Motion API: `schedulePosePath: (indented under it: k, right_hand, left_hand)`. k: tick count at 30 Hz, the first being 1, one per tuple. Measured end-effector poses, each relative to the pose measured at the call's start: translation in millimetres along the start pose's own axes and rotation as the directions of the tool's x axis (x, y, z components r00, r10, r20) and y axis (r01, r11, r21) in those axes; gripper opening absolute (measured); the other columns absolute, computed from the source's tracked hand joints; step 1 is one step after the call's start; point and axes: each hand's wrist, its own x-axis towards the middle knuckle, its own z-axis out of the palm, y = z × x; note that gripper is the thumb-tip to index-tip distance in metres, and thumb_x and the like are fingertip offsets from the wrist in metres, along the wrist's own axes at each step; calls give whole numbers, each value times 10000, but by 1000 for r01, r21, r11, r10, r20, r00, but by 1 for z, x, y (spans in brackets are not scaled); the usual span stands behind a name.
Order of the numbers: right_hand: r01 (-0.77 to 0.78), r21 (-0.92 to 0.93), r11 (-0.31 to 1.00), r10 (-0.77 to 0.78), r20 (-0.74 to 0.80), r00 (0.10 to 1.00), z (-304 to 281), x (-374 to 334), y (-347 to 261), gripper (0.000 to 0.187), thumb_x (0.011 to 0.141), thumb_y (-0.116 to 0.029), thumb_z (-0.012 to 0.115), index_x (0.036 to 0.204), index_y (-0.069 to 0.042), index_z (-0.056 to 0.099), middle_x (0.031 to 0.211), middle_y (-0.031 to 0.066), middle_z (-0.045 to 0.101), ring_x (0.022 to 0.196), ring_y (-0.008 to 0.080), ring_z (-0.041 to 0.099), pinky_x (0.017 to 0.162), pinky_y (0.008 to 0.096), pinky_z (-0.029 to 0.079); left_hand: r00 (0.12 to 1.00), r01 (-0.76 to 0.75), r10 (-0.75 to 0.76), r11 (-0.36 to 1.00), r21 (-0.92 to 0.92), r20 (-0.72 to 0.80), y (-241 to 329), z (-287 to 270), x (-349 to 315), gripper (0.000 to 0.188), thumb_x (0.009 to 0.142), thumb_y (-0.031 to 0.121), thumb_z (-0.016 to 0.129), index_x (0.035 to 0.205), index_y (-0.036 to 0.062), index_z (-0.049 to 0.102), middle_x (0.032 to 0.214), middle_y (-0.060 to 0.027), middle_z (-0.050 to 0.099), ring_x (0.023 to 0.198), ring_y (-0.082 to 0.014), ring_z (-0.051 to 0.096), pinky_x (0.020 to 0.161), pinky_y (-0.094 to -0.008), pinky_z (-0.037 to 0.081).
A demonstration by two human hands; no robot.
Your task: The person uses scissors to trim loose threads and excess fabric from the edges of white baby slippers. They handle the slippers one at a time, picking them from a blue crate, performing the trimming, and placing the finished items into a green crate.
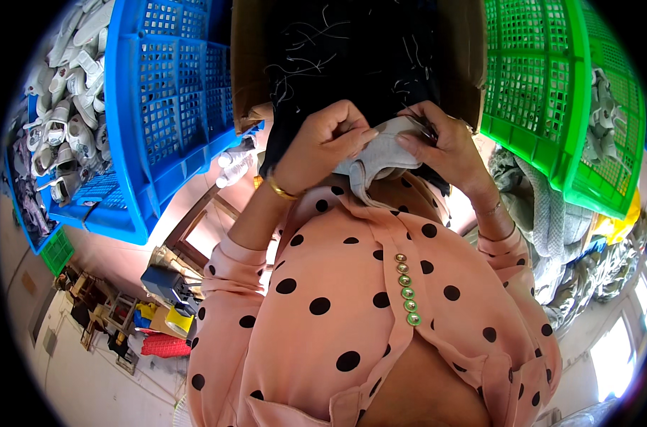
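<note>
A light grey shoe upper (389, 151), with a curved strap-like edge hanging down, is held between my hands close to my body. My left hand (328, 146) is closed, its thumb and fingertips pinching at the upper's left edge. On the other side my right hand (444, 142) grips the upper, thumb in front. A small dark, thin thing shows at my right fingers; it is too small to name. Beneath the hands, black cloth (352, 64) covers my lap, with loose white thread ends scattered over it.
To the left stands a blue plastic crate (134, 121), beside a heap of pale shoe uppers (74, 128). A green crate (544, 85) is at the right, with grey pieces (604, 117) beyond it. Cardboard (462, 64) flanks the black cloth. Grey fabric (544, 206) is piled at right.
</note>
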Motion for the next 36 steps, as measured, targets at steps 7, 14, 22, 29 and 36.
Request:
schedulePosePath:
  k: [7, 14, 22, 29, 36]
  right_hand:
    - [53, -54, 997, -54, -5, 999, 3, -2, 4, 416, 845, -333, 731, 1084, -32, 570, 814, 147, 662, 739, 254, 675, 673, 320, 519]
    - [3, 13, 1000, -3, -43, 999, 3, -6, 7, 423, 845, -328, 735, 1089, -26, 568, 829, 154, 667, 746, 258, 680, 676, 318, 522]
    - [38, -55, 998, -41, -53, 998, 4, -8, 10, 422, 852, -326, 729, 1099, -29, 559, 824, 162, 672, 736, 267, 688, 661, 322, 525]
    - [100, -117, 988, -112, -97, 989, 9, -13, 10, 405, 859, -340, 718, 1085, -47, 553, 772, 136, 668, 697, 281, 686, 618, 329, 525]
    - [153, -369, 917, -236, -192, 953, 19, -28, 37, 445, 880, -433, 657, 1102, -71, 525, 705, 107, 656, 598, 320, 654, 527, 367, 509]
  left_hand:
    - [992, -77, -3, 775, 628, 125, 31, -15, -12, 93, 885, 83, 674, 970, 49, 654, 696, -24, 618, 689, -50, 538, 612, -203, 431]
    - [968, -247, 204, 872, 422, 144, 24, -27, 2, 176, 952, 190, 605, 887, 35, 658, 808, -54, 654, 726, -77, 551, 632, -223, 452]
    - [995, -98, 103, 964, 249, -7, 19, -2, 6, 250, 986, 228, 570, 1119, 19, 534, 786, -59, 609, 619, -69, 510, 534, -232, 410]
    - [994, -110, 78, 840, 531, 82, 23, 6, 10, 347, 946, 206, 613, 656, 23, 559, 596, 31, 423, 558, -33, 375, 514, -218, 335]
    - [994, -12, -20, 960, -278, -110, -12, 44, 18, 321, 981, 176, 561, 666, 117, 539, 635, 109, 440, 583, 21, 350, 507, -180, 302]
